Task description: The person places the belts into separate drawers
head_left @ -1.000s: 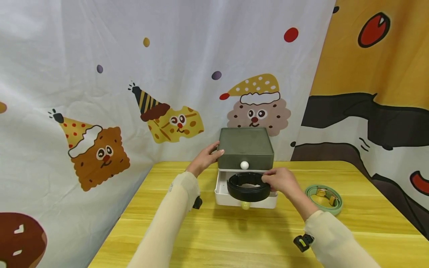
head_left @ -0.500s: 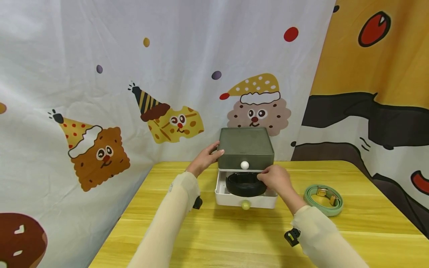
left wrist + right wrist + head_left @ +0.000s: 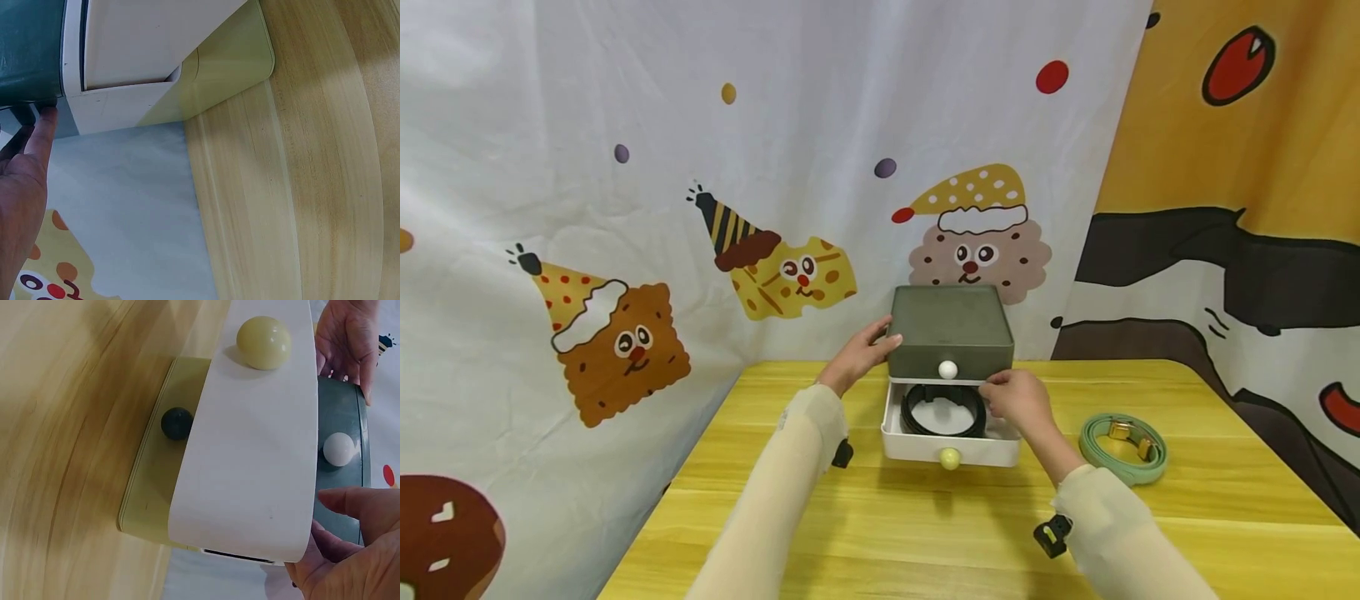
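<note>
A coiled black belt [image 3: 907, 417] lies flat in the pulled-out white drawer [image 3: 917, 450] of a small drawer unit [image 3: 951, 317]. My right hand [image 3: 1021, 402] is at the drawer's right side, fingertips beside the coil. In the right wrist view, the thumb [image 3: 340, 499] and fingers stand apart at the drawer's edge, with the belt hidden behind the drawer front. My left hand [image 3: 859, 357] rests against the left side of the unit's dark green upper part, fingers extended. The left wrist view shows a fingertip [image 3: 47, 115] touching that green part.
A coiled light green belt [image 3: 1126, 450] with gold-coloured metal parts lies on the wooden table [image 3: 880, 533], right of the unit. The top drawer has a white knob [image 3: 339, 449]; a yellow-green bottom drawer [image 3: 150, 500] has a dark knob [image 3: 177, 423]. A printed curtain [image 3: 820, 108] hangs behind.
The black belt has gone down from above the white drawer, tilted, to lying flat inside it. My right hand has moved left and slightly down, its fingers now parted from the coil. The left hand stays put.
</note>
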A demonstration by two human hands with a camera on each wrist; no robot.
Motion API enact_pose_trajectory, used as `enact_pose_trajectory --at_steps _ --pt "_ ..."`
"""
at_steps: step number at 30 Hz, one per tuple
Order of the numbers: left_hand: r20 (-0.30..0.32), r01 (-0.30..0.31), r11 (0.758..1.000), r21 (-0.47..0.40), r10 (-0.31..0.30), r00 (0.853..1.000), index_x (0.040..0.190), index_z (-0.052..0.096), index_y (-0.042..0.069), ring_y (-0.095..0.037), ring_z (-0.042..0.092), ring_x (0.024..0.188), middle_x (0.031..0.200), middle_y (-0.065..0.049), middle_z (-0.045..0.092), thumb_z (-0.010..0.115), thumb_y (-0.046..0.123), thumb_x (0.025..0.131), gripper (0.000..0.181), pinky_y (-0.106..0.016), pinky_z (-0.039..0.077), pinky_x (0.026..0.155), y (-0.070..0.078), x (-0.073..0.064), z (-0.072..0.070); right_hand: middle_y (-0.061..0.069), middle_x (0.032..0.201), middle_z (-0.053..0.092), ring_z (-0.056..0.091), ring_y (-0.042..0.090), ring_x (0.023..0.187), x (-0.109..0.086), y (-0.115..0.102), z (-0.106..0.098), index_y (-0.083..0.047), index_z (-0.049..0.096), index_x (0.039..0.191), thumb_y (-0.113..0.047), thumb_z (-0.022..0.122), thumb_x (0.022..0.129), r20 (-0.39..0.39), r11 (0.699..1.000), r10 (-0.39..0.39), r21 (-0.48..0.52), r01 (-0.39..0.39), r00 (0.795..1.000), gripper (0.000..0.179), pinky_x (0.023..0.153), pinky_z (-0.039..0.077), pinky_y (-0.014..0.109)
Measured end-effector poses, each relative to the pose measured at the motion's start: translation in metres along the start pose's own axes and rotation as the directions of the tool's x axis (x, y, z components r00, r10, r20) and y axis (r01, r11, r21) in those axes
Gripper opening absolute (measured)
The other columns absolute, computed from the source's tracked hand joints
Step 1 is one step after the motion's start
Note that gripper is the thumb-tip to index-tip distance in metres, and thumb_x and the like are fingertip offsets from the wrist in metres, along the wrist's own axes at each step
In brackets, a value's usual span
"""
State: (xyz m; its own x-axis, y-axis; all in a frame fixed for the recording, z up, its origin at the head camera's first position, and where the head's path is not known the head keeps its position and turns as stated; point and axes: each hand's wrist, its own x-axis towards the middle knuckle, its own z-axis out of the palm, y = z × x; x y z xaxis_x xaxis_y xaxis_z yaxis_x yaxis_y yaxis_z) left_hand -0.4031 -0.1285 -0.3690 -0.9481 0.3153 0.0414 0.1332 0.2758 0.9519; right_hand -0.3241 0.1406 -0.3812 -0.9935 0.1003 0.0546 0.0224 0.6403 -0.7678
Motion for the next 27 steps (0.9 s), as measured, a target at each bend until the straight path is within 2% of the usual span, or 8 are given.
enact_pose_trajectory --at_steps 6,14,27 --pt "-0.006 0.008 1.0 0.007 -0.007 1.0 0.159 0.028 0.022 -0.026 0.03 0.145 0.163 -0.008 0.021 0.058 0.039 0.101 0.067 -0.043 0.037 0.113 0.0 0.0 0.0 0.017 0.092 0.07 0.069 0.02 0.07 -0.006 -0.003 0.002 0.005 0.07 0.108 -0.018 0.066 0.093 0.023 0.997 -0.008 0.079 0.006 1.0 0.028 0.063 0.059 0.033" --pt "-0.012 0.009 1.0 0.012 -0.009 1.0 0.159 0.028 0.023 -0.024 0.031 0.145 0.163 -0.007 0.021 0.059 0.04 0.101 0.068 -0.042 0.039 0.112 0.002 -0.001 0.0 0.018 0.104 0.071 0.07 0.029 0.081 -0.013 -0.005 0.005 0.002 0.07 0.116 -0.022 0.068 0.094 0.029 0.991 -0.074 0.118 0.07 0.997 0.033 0.069 0.059 0.037" --pt "-0.01 0.007 1.0 0.017 -0.007 1.0 0.159 0.028 0.023 -0.024 0.032 0.145 0.163 -0.007 0.022 0.059 0.041 0.1 0.068 -0.042 0.038 0.112 0.0 -0.001 -0.001 0.013 0.109 0.072 0.07 0.027 0.081 -0.029 -0.009 0.006 -0.001 0.068 0.125 -0.027 0.071 0.093 0.104 0.969 -0.094 0.239 0.067 0.99 0.041 0.077 0.059 0.044"
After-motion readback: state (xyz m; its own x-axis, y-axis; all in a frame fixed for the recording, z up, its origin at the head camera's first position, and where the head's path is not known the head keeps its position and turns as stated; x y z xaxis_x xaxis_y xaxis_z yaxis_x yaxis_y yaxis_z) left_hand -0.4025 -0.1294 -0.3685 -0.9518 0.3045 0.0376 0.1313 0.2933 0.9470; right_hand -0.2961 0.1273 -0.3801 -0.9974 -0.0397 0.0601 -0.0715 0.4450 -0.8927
